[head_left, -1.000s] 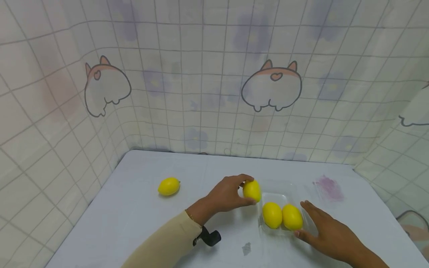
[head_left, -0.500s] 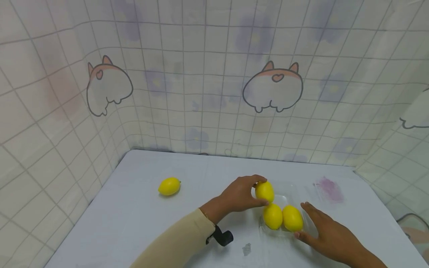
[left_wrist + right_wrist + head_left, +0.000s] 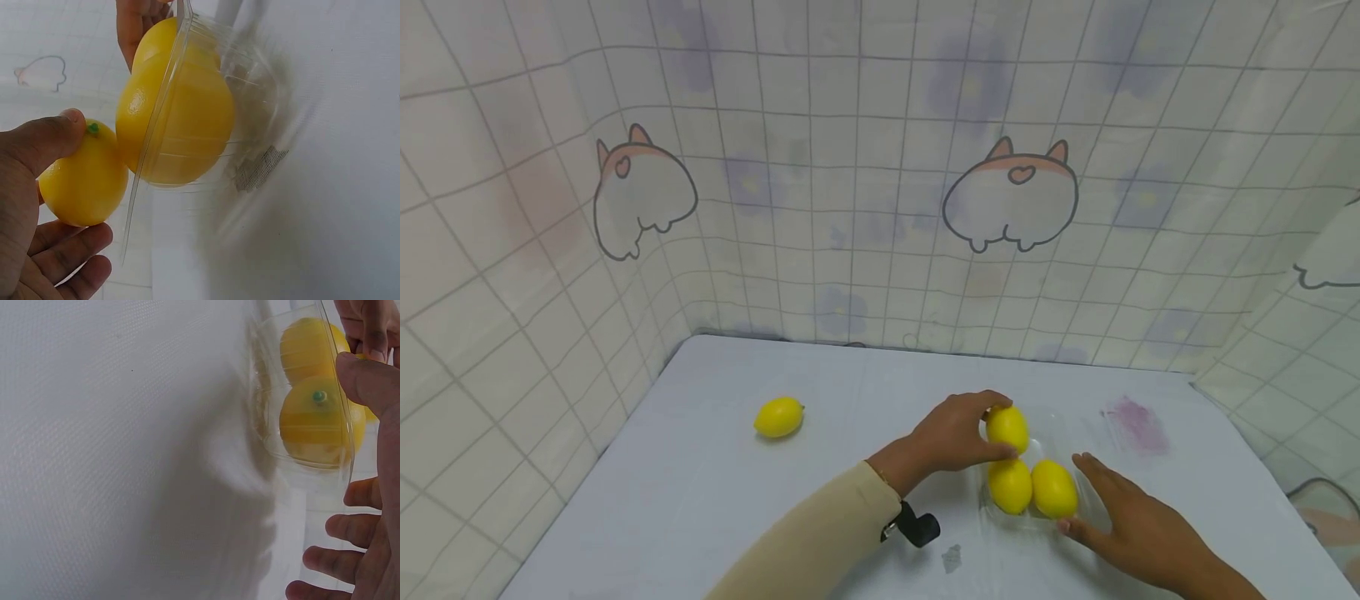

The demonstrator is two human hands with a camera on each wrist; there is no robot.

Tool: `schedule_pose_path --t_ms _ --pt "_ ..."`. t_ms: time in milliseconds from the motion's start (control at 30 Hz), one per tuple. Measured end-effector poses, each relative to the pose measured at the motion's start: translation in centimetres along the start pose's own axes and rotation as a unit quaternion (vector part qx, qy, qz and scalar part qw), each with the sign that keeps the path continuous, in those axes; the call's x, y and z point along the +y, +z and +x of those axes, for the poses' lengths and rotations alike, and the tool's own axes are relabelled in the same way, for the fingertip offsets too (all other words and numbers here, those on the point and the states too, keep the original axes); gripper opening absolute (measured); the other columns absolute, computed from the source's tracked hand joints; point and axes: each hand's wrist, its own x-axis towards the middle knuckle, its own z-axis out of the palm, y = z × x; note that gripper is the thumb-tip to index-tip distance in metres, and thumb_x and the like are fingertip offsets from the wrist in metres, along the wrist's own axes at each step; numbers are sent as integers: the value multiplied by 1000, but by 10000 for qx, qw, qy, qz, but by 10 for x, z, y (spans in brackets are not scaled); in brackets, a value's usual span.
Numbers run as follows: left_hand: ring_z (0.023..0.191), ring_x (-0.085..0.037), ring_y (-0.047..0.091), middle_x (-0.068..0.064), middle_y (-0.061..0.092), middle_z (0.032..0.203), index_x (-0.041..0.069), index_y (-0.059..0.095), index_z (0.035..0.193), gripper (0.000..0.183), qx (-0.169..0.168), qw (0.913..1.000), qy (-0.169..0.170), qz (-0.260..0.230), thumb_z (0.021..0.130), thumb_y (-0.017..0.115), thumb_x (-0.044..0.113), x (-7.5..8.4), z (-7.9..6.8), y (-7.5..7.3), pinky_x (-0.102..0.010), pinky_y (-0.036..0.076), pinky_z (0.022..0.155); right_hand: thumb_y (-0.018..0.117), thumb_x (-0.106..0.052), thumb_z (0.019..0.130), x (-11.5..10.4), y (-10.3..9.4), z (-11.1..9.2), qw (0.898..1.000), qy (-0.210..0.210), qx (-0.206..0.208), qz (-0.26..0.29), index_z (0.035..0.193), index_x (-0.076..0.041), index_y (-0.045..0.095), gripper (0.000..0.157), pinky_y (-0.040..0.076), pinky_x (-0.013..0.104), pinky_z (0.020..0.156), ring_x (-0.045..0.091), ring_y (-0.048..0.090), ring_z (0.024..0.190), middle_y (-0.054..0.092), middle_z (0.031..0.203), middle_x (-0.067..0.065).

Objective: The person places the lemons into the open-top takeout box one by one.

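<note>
My left hand (image 3: pixel 958 433) grips a yellow lemon (image 3: pixel 1007 429) between thumb and fingers, over the far left part of a clear plastic tray (image 3: pixel 1047 425). In the left wrist view this held lemon (image 3: pixel 87 175), with a small green stem spot, is at the level of the tray's rim. Two more lemons sit side by side in the tray's near half, a left one (image 3: pixel 1010 487) and a right one (image 3: pixel 1055 489). My right hand (image 3: pixel 1138 529) rests at the tray's right side, fingers spread; its thumb (image 3: pixel 365 378) touches the rim.
Another lemon (image 3: pixel 778 417) lies on the white table (image 3: pixel 715 517) at the left. A pink stain (image 3: pixel 1138 423) marks the cloth right of the tray, and a small grey patch (image 3: pixel 952 558) lies in front. Patterned curtains (image 3: pixel 880 167) enclose the back and sides.
My left hand has carried its lemon rightward, from beside the tray's left edge to over the tray. The right hand and the two lemons in the tray have stayed put.
</note>
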Motion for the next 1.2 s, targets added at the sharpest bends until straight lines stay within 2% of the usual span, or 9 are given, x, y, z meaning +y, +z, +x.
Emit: schedule_pose_path --t_ms 200,567,767,1033,1200 --pt "106 -8 59 11 65 127 29 59 141 61 -53 9999 -132 14 87 81 47 5 5 3 -28 53 90 55 -80 86 0 0 0 10000 -9 17 28 156 -8 38 102 52 67 87 47 51 131 43 155 24" --pt "112 -8 58 13 64 130 27 60 140 60 -14 10000 -23 71 87 80 47 4 14 12 -30 50 99 54 -82 85 0 -1 0 10000 35 -53 30 157 -8 36 104 51 67 88 47 50 132 42 156 24" --pt "116 -11 56 9 56 140 26 60 140 60 41 9991 27 411 87 79 48 6 19 18 -31 47 101 54 -81 86 2 1 1 10000 10 -8 48 158 -9 36 103 51 67 89 46 50 132 43 156 22" --pt "111 -11 54 8 56 139 28 61 140 60 -23 9969 -82 788 87 78 51 9 24 25 -36 44 95 55 -80 86 1 1 0 9999 17 33 94 158 -10 36 102 52 66 88 45 52 131 44 155 22" --pt "119 -8 55 12 61 134 27 66 137 49 -214 9945 -201 1010 94 70 50 11 25 27 -39 43 98 55 -82 85 0 0 0 9999 113 -105 73 158 -10 35 105 51 67 88 46 52 130 44 154 23"
